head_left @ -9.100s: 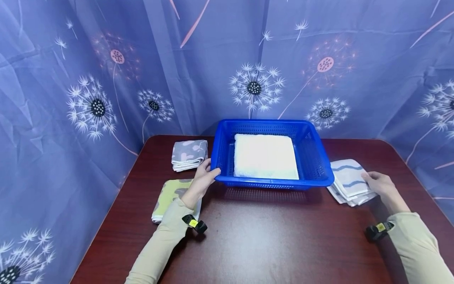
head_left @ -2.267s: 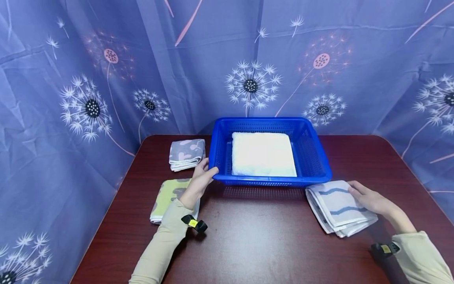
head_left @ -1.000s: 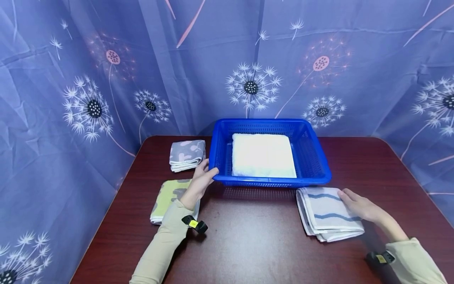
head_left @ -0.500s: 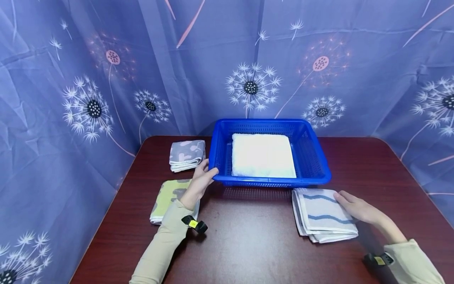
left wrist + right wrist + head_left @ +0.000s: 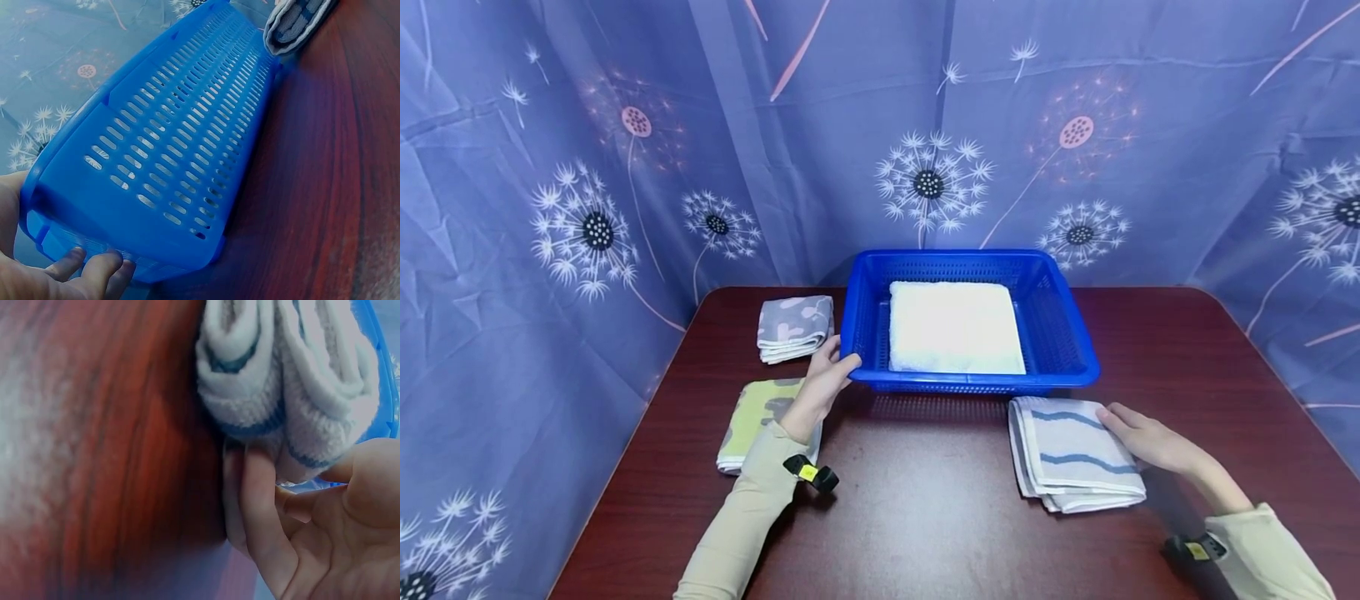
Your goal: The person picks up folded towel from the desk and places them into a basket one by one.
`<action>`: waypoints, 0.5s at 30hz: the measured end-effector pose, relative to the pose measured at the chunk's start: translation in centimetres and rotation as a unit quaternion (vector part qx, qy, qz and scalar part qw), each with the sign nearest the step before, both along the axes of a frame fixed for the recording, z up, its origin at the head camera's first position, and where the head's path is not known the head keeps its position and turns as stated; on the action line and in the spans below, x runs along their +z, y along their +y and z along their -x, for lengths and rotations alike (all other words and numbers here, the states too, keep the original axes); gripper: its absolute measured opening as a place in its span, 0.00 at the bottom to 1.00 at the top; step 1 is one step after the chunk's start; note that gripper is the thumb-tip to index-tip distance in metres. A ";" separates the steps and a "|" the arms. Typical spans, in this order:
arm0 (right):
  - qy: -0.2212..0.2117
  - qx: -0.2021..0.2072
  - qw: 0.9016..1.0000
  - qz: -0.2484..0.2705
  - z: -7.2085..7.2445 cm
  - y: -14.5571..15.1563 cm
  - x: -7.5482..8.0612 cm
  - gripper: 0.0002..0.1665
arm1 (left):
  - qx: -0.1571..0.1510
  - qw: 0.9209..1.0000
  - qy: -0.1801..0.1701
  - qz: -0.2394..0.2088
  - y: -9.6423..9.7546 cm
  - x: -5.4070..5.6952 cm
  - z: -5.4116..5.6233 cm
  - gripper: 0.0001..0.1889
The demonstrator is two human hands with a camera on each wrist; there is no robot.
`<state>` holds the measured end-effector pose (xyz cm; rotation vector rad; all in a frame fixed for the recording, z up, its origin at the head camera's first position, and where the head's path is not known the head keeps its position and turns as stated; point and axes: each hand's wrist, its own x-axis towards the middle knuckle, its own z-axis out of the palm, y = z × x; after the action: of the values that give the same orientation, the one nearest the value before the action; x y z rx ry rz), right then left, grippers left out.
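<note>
A blue plastic basket (image 5: 970, 380) stands at the back of the table with a folded white towel (image 5: 955, 327) inside. My left hand (image 5: 823, 385) grips its front left corner, thumb over the rim and fingers against the outer wall, as the left wrist view shows. Just in front of the basket's right corner is a folded white towel with blue wavy stripes (image 5: 1075, 454). My right hand (image 5: 1153, 437) pinches its right edge, thumb on top and fingers underneath. In the right wrist view, the folds of the striped towel (image 5: 287, 394) face the camera close to the tabletop.
A folded grey and pink towel (image 5: 795, 325) lies left of the basket. Nearer, a folded yellow-green and grey towel (image 5: 756, 421) is partly covered by my left forearm. The dark red wooden table (image 5: 917, 517) meets a blue dandelion-print curtain (image 5: 820, 150) at its back edge.
The striped towel, held in my right hand, has moved left and nearer me, from beside the basket to before its right corner. My left hand keeps its grip on the basket.
</note>
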<state>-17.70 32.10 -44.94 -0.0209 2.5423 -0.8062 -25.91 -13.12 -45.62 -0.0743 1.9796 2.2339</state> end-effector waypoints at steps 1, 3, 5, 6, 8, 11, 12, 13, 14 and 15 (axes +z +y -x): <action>-0.003 -0.002 1.000 0.005 0.0 -0.1 0.0 0.49 | 0.001 1.000 0.000 0.000 0.0 0.0 0.0 0.27; -0.008 -0.003 1.000 0.019 0.0 -0.3 0.0 0.48 | 0.002 1.000 -0.002 -0.003 0.0 0.0 0.0 0.27; -0.008 -0.004 0.999 0.031 0.0 -0.4 0.0 0.46 | 0.001 1.000 -0.001 -0.003 0.0 0.1 0.0 0.27; -0.009 -0.005 0.999 0.041 0.0 -0.5 0.0 0.45 | 0.001 1.000 -0.001 -0.003 0.0 0.1 0.0 0.27; -0.016 -0.007 0.998 0.067 0.0 -0.7 -0.1 0.43 | 0.001 1.000 -0.001 -0.006 0.0 0.1 0.0 0.27; -0.030 -0.011 0.995 0.096 0.1 -0.9 -0.2 0.41 | 0.000 1.000 -0.003 -0.007 0.0 0.1 0.0 0.28; -0.036 -0.012 0.994 0.102 0.1 -1.0 -0.3 0.41 | 0.000 1.000 -0.004 -0.007 0.0 0.1 0.0 0.28; -0.040 -0.013 0.994 0.106 0.1 -1.1 -0.4 0.41 | 0.000 1.000 -0.005 -0.007 0.0 0.1 0.0 0.28; -0.044 -0.012 0.993 0.107 0.2 -1.2 -0.4 0.42 | 0.000 1.000 -0.006 -0.005 0.0 0.1 0.0 0.28; -0.048 -0.012 0.993 0.109 0.2 -1.3 -0.4 0.43 | 0.000 1.000 -0.006 -0.003 0.0 0.1 0.0 0.28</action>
<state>-17.88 30.78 -45.38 -0.0201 2.3585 -1.0641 -25.88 -13.09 -45.50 -0.0863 1.9666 2.2328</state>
